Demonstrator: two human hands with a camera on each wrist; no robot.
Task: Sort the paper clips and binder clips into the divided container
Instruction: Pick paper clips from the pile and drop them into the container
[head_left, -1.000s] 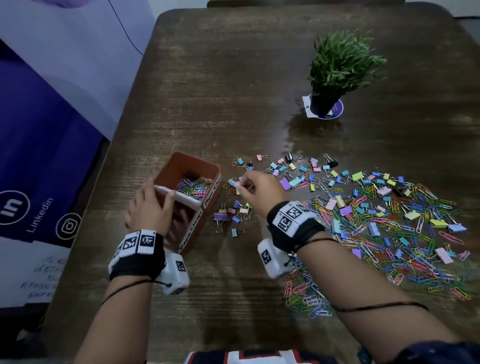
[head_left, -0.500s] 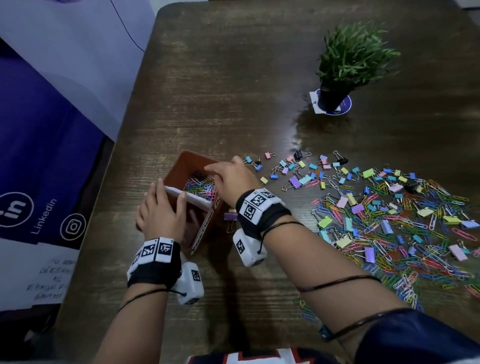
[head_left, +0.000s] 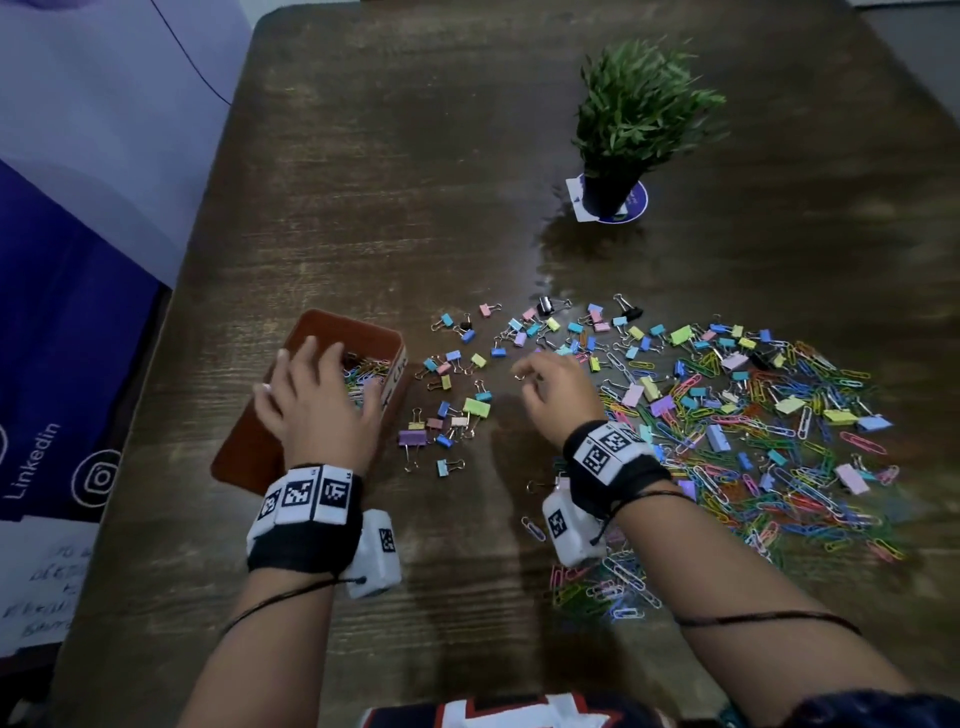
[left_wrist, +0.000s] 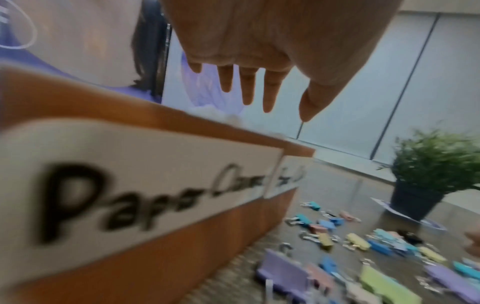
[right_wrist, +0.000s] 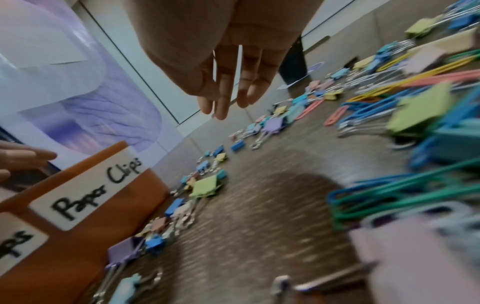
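Brown and open-topped, the divided container sits on the left of the dark wooden table, a heap of coloured paper clips in its far compartment, labelled "Paper Clips". The left hand hovers over it with fingers spread and straight, holding nothing. The right hand hangs above the scattered binder clips, fingers relaxed and empty. More paper clips and binder clips lie mixed in a wide pile to the right. A potted plant stands farther back.
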